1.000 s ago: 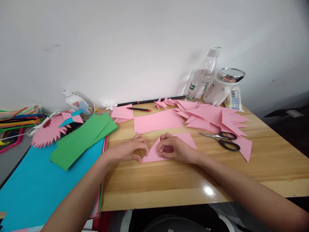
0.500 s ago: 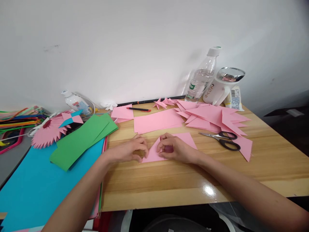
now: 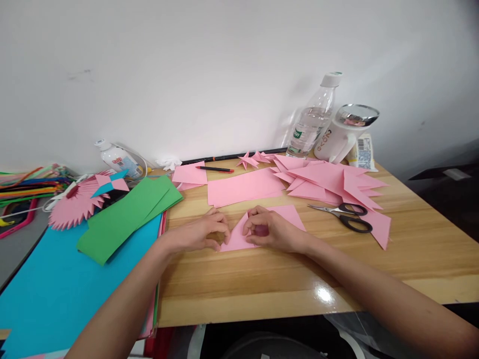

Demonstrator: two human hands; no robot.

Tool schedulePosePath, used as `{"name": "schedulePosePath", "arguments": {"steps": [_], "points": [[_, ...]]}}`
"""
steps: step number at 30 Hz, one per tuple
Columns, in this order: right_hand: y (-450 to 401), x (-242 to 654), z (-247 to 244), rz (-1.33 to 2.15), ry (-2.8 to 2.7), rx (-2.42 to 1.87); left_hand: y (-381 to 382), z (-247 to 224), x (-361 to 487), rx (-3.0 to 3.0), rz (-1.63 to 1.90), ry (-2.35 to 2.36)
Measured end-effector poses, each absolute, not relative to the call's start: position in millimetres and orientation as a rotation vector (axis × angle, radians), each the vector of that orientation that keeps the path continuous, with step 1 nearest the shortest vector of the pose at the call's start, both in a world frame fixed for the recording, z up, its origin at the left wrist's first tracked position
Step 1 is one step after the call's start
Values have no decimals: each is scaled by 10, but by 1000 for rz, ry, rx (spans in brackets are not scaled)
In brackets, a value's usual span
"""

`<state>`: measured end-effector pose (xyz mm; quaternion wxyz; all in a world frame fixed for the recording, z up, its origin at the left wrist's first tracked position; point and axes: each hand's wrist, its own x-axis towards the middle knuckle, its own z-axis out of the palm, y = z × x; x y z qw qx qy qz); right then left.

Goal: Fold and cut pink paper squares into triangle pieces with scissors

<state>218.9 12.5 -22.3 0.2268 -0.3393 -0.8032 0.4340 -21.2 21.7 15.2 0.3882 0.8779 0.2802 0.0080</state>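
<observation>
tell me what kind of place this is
Probably a craft workspace at a desk against a wall: scissors lie beside folded pink paper, green paper strips rest on blue sheets, and colourful pipe cleaners sit at the far left.

Apparently "on" on the bottle (image 3: 312,121) — lettering, partly turned, on the mug (image 3: 333,141)

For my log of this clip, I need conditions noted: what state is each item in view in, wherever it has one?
Pink paper sheet under the hands: partly folded.
Green paper strips: stacked, overlapping.
Pink pleated paper fan: spread.
Black-handled metal scissors: lying down, handles apart.
Clear plastic bottle: capped, part full.
White plastic bottle: capped.
White mug with silver top: upright; open or covered, can't tell.
</observation>
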Motion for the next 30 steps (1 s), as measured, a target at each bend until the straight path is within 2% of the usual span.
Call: {"name": "schedulePosePath", "arguments": {"steps": [9,21,30], "points": [[111,2184,-227,1277,-2153,-942,211,134,-226,2234,37,717],[100,2152,-221,1121,-2215,-922,207,146,-212,2280,-29,736],[100,2157,-227,1163,-2197,-893,207,133,-218,2294,-28,728]]}}
